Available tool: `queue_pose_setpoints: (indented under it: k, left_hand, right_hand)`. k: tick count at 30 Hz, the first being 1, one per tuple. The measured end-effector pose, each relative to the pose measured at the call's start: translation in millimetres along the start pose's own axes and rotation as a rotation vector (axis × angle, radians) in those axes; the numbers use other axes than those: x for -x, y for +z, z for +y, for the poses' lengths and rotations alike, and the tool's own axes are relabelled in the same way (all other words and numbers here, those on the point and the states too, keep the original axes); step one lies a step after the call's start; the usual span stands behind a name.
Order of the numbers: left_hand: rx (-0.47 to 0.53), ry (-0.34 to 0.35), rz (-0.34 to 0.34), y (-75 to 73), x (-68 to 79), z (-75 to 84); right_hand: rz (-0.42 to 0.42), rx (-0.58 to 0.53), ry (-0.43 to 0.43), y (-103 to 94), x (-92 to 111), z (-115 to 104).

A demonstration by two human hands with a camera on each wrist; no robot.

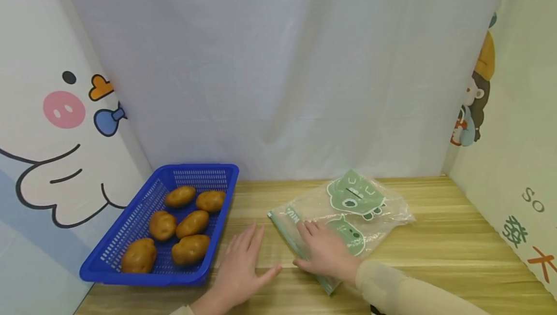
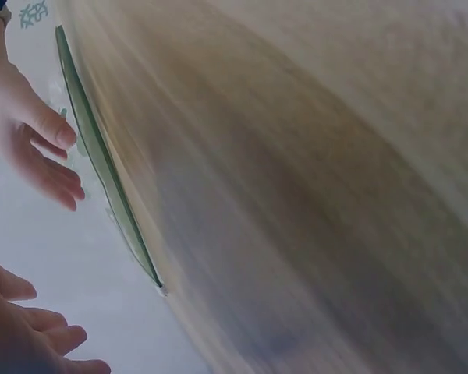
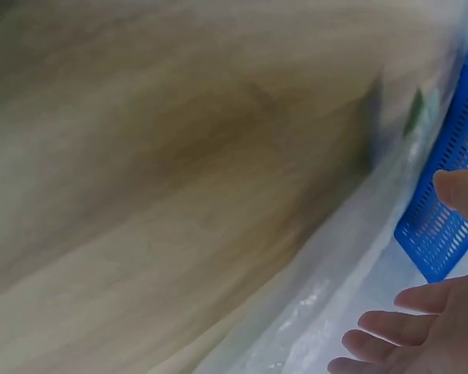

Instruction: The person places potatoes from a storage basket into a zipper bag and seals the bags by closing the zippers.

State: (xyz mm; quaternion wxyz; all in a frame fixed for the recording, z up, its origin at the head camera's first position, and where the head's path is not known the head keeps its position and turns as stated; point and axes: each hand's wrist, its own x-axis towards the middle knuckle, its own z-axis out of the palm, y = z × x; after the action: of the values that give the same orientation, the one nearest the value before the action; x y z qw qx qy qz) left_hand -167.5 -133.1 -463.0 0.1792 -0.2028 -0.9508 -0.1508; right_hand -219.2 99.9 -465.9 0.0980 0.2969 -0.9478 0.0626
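Observation:
A clear zip bag [image 1: 300,213] with green cartoon prints lies flat on the wooden table, its green zip edge facing left. Over the lower left part of the bag is my right hand [image 1: 326,252], fingers extended; whether it presses the plastic I cannot tell. My left hand [image 1: 239,271] is spread between the basket and the bag, holding nothing. To its left stands a blue plastic basket [image 1: 235,179] with several potatoes [image 1: 191,223] inside. In the right wrist view, the straight fingers of my right hand [image 3: 444,327] appear beside the bag [image 3: 312,304], with the basket [image 3: 444,179] beyond.
The wooden table [image 1: 457,237] extends right of the bag. A pale curtain [image 1: 283,73] hangs along its back edge. Printed cartoon panels stand at the left [image 1: 52,160] and right [image 1: 500,160] sides.

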Motion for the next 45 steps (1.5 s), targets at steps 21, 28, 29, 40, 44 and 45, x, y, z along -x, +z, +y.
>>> queue_pose_setpoints:
  k: [21,28,29,40,44,45]
  left_hand:
    - [0.013,-0.033,-0.022,3.9,-0.4,-4.6]
    - [0.099,-0.105,-0.007,6.1,-5.7,-4.8]
    - [0.117,-0.112,0.001,6.7,-6.7,-4.8]
    - [0.35,-0.193,0.085,3.9,-23.6,2.6]
    - [0.451,-0.259,0.119,4.4,-31.4,6.3]
    - [0.48,-0.28,0.127,5.0,-33.4,7.3]
  right_hand:
    - [-0.05,-0.044,-0.011,22.2,4.7,-8.5]
    - [-0.046,-0.081,0.01,21.5,4.3,-8.8]
    - [-0.04,-0.089,0.012,21.4,4.5,-8.4]
    - [0.043,-0.306,0.099,-0.9,6.4,-2.8]
    - [0.098,-0.364,0.123,-9.6,5.7,-1.6]
    - [0.107,-0.372,0.127,-11.4,5.6,-1.2]
